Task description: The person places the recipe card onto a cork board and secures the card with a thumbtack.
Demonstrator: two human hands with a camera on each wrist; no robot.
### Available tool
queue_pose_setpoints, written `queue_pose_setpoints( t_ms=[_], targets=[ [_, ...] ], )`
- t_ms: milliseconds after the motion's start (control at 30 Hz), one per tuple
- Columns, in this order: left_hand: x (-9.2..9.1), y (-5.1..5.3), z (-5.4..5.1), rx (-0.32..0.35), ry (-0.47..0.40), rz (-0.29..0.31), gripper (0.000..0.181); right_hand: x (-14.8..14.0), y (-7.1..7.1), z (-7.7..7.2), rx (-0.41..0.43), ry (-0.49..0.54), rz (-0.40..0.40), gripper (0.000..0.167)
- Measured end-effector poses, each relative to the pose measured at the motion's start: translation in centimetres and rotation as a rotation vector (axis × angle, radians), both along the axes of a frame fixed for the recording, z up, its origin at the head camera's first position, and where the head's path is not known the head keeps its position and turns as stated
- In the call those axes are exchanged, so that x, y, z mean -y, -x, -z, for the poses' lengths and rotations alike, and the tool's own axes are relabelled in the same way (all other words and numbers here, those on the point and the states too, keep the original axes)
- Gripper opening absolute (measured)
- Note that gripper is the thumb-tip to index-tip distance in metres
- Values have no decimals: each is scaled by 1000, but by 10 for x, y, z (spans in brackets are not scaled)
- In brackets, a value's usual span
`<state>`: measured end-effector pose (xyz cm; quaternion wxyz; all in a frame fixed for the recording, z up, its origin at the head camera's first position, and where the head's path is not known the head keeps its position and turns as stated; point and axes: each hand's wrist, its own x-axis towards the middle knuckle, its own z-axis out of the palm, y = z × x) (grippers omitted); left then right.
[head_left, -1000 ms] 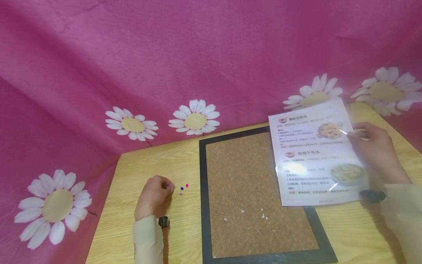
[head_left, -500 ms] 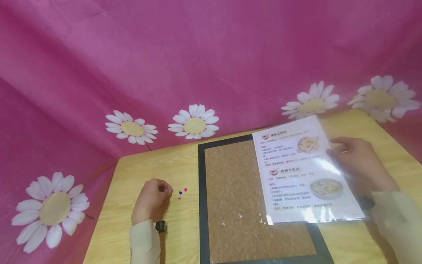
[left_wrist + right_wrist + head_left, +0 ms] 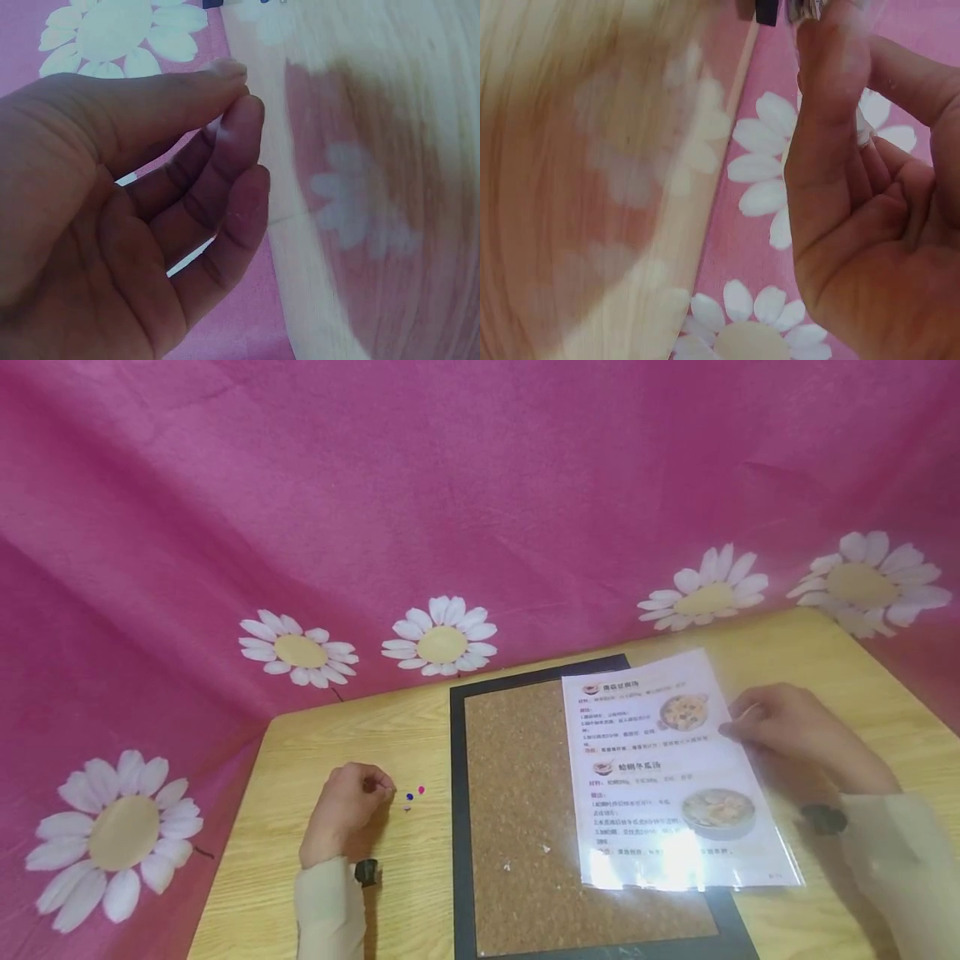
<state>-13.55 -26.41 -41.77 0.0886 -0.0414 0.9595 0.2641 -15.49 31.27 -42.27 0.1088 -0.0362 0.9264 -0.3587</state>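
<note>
Closest to me, the cloth sleeves (image 3: 330, 902) are cream. The left hand (image 3: 341, 814) holds its fingers bent, thumb and fingertip nearly or just meeting; I cannot tell whether that grip has anything in it. Just beside its fingertips lie three tiny pieces (image 3: 409, 797), blue, pink and pale, on the smooth, wood-grained table (image 3: 285, 835), glossy enough to mirror daisies in my wrist views. The board (image 3: 517, 793) is a rectangle of speckled cork in a flat dark frame, dotted with white flecks (image 3: 546, 849). The sheet (image 3: 637, 810), thin, shiny and printed, lies tilted across my view of its right part; contact I cannot judge. The right hand (image 3: 795, 727) has its grip closed, pinching the sheet's right edge. Beyond hangs creased pink cloth (image 3: 465, 485) with white daisies (image 3: 441, 644).

Compared with half a second ago, the sheet is lower and further left, hiding some flecks and baring more of the frame's far edge; the left hand and pieces have barely shifted.
</note>
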Motion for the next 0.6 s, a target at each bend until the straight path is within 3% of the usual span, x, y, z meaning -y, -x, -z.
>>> queue_pose_setpoints(
  t_ms=[367, 600],
  targets=[
    [-3, 2, -2, -157, 10, 25, 9, 36, -9, 3, 104, 153, 0, 30],
    [-5, 4, -2, -183, -8, 38, 7, 54, -9, 2, 101, 154, -8, 28]
  ],
)
